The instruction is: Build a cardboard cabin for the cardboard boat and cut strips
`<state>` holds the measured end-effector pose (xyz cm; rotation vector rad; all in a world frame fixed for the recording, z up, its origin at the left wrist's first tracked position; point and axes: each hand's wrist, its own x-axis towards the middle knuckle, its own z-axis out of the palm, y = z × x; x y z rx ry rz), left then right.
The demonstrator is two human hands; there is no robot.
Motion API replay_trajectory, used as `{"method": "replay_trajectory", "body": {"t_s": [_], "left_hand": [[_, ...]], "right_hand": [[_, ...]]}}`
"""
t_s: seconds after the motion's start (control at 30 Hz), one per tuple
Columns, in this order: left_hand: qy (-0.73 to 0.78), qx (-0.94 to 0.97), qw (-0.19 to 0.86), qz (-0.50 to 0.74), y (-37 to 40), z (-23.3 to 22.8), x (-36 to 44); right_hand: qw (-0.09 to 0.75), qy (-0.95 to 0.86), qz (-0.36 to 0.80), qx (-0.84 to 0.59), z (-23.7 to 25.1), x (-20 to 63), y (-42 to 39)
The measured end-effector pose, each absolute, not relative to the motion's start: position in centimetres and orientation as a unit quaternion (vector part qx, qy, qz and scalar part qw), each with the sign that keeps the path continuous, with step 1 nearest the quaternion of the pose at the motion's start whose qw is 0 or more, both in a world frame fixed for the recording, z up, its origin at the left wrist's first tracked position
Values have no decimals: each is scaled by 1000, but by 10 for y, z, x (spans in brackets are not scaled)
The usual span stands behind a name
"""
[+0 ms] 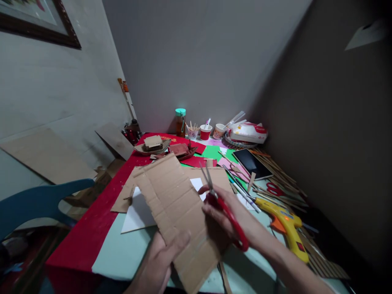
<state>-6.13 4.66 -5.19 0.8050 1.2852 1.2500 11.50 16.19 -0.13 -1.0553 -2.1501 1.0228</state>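
Observation:
My left hand [159, 261] grips the near edge of a long brown corrugated cardboard sheet [171, 200], thumb on top, holding it tilted above the table. My right hand [223, 216] holds red-handled scissors [223, 204], blades slightly apart and pointing away over the sheet's right edge. A white paper sheet [137, 214] lies under the cardboard on the pale green table top [122, 253].
A yellow glue gun [284, 224] lies right of my hand, beside a second pair of red scissors [275, 190], pens, wooden strips and a black tablet [251, 163]. Cups, a jar and cardboard boat models [153, 145] stand at the back. A blue chair [33, 202] is at left.

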Motion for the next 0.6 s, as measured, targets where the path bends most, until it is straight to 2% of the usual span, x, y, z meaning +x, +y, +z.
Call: {"method": "replay_trajectory", "body": {"t_s": [0.1,0.23,0.3,0.37,0.47,0.6], "left_hand": [[544,469,476,507,31,-62,-85],[525,650,271,477,13,-78,-126],[492,714,209,453,13,-83,-138],[474,789,99,377,20,-83,-146],[486,846,-131,174,43,-78,-157],[503,841,-144,138,84,-72,-174]], "right_hand": [[246,-812,359,-389,8,138,190],[260,-815,301,-422,23,161,225],[279,-809,273,-439,27,166,236],[298,-803,254,-449,30,171,244],[311,-800,242,-453,35,180,248],[313,-797,230,-462,43,191,243]]}}
